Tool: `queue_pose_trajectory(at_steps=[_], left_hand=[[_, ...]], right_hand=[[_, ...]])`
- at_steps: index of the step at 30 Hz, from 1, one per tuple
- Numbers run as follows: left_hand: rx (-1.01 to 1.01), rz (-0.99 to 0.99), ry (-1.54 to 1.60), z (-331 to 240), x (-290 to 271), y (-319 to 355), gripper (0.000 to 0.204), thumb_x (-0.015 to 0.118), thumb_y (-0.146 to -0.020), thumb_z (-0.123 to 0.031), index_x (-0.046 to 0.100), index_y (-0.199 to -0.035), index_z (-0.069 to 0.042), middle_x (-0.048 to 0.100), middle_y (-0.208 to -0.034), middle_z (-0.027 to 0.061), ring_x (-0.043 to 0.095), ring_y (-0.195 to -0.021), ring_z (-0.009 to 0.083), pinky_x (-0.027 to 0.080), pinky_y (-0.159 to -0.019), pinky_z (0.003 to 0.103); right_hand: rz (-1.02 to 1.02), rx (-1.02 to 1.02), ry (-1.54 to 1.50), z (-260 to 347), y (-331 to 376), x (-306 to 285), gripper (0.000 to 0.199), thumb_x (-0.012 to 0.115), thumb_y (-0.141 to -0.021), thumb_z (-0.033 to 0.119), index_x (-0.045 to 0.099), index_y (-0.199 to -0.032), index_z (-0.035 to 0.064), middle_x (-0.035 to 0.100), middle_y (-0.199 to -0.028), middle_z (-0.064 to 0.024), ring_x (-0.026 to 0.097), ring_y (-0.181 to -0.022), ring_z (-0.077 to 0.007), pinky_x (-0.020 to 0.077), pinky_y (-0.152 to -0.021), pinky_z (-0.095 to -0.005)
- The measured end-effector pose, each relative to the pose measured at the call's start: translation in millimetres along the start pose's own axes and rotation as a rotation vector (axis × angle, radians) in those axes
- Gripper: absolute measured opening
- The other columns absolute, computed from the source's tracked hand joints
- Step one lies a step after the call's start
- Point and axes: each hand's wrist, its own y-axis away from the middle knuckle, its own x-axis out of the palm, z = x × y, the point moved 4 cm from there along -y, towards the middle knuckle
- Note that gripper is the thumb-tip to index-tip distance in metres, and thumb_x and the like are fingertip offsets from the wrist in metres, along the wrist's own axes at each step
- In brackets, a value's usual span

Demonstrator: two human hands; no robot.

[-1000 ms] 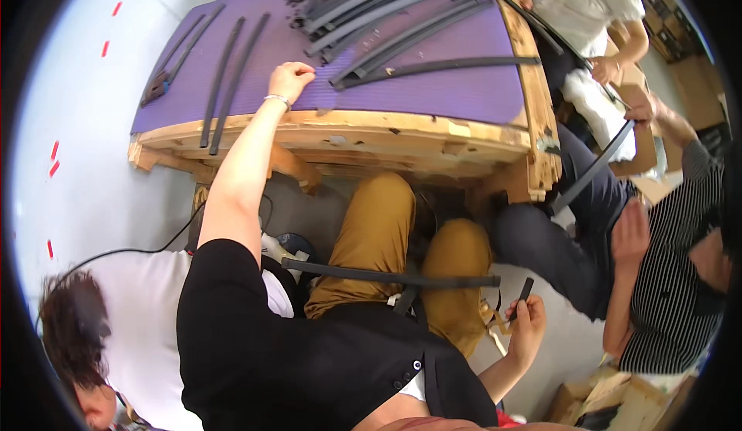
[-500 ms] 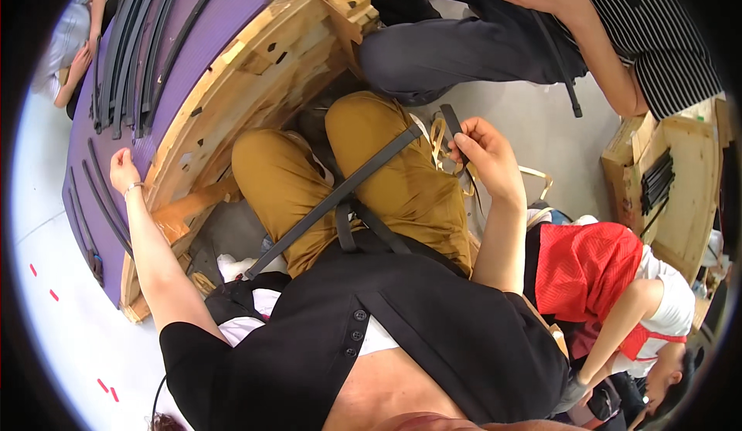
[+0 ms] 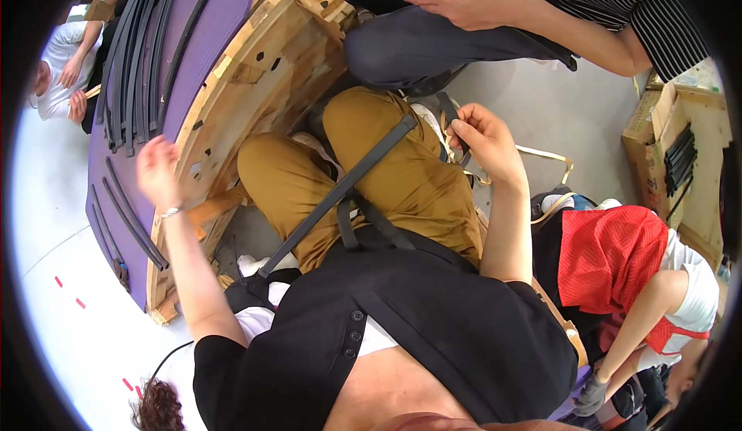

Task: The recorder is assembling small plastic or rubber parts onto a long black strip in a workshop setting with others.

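Right now the right hand (image 3: 481, 139) pinches the top end of a long dark strip (image 3: 340, 191) lying across the knees. The left hand (image 3: 158, 172), blurry with fingers apart, hovers by the purple board (image 3: 205, 40). A loose pinch could drop the strip.

Purple mat (image 3: 209, 29) on a pale wooden frame (image 3: 270, 68) at left, with black strips (image 3: 139, 52) on it. Mustard trousers (image 3: 410, 176) in the middle, a black strip (image 3: 340, 191) across them. Near right, a red ribbed top (image 3: 610, 253); far right, a black-and-white striped shirt (image 3: 649, 6).
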Motion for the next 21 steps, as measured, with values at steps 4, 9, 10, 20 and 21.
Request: queue_pose_trajectory(at_steps=[4,9,10,20,21], left_hand=[[-0.295,0.614,0.243,-63,138,93,0.010,0.055,-0.084,-0.009,0.057,-0.091,-0.004,0.061,-0.077,0.0048,0.060,-0.066,0.0115,0.049,-0.060,0.023],[-0.293,0.872,0.195,-75,240,147,0.013,0.062,-0.077,-0.013,0.062,-0.081,-0.001,0.059,-0.077,0.0047,0.056,-0.068,0.0108,0.044,-0.061,0.023],[-0.291,0.881,0.192,-76,250,153,0.013,0.062,-0.077,-0.013,0.062,-0.081,-0.001,0.059,-0.077,0.0047,0.056,-0.068,0.0108,0.044,-0.061,0.023],[-0.056,0.806,0.161,-95,272,163,0.008,0.063,-0.075,-0.009,0.060,-0.077,-0.002,0.050,-0.083,0.0055,0.051,-0.068,0.0132,0.043,-0.064,0.025],[-0.062,0.799,0.163,-95,272,163,0.008,0.062,-0.075,-0.008,0.060,-0.077,-0.001,0.050,-0.083,0.0053,0.051,-0.068,0.0130,0.043,-0.064,0.025]], right_hand=[[0.035,0.027,-0.010,-6,-3,5,0.006,0.051,-0.086,0.006,0.048,-0.082,0.0017,0.055,-0.073,-0.0023,0.051,-0.064,-0.0073,0.0418,-0.059,-0.0207],[0.020,0.049,-0.014,-11,1,-1,0.006,0.051,-0.086,0.008,0.049,-0.084,0.0027,0.055,-0.073,-0.0012,0.051,-0.065,-0.0068,0.0419,-0.060,-0.0205],[0.004,0.056,-0.003,-13,2,-4,0.006,0.051,-0.086,0.008,0.049,-0.084,0.0028,0.055,-0.073,-0.0011,0.051,-0.065,-0.0067,0.0419,-0.060,-0.0204],[-0.015,0.064,-0.069,-19,1,-15,0.006,0.051,-0.086,0.008,0.049,-0.084,0.0026,0.055,-0.074,-0.0013,0.051,-0.065,-0.0067,0.0415,-0.060,-0.0202],[-0.015,0.062,-0.070,-19,0,-16,0.006,0.052,-0.086,0.008,0.049,-0.083,0.0027,0.055,-0.074,-0.0013,0.051,-0.065,-0.0068,0.0415,-0.060,-0.0203]])
